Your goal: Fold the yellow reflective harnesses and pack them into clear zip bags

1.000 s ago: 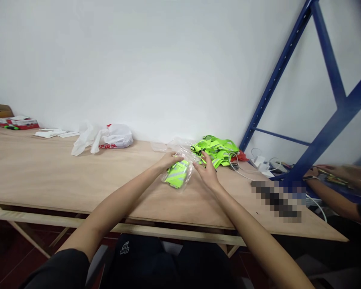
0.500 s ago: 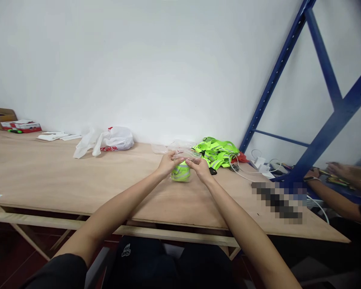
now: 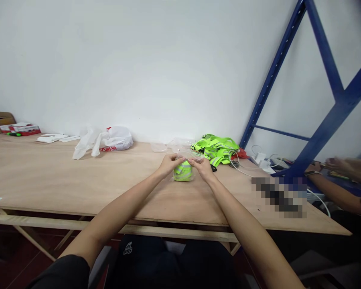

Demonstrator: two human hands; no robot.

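Between my hands is a clear plastic bag [image 3: 193,176] with a folded neon-yellow reflective strap [image 3: 183,171] inside, its grey stripes showing through. My left hand [image 3: 170,163] pinches the bag's upper part from the left, thumb pointing inward. From the right, my right hand [image 3: 202,165] pinches the same upper part, the two thumbs close together. The bag's bottom is at or just above the wooden table. Behind my right hand lies a heap of neon-yellow reflective straps [image 3: 218,147] with black buckles.
More clear plastic bags [image 3: 159,147] lie behind my hands. A white carrier bag [image 3: 118,138] stands further left, with papers [image 3: 52,137] and a red-white box [image 3: 21,129] beyond. At right are a white cable [image 3: 243,172], a blue rack post [image 3: 273,76] and another person's arms [image 3: 333,192].
Both hands keep their pinch on the bag, with the thumbs shifted slightly. The bag sits a touch further right in view. The other person's hands have moved a little.
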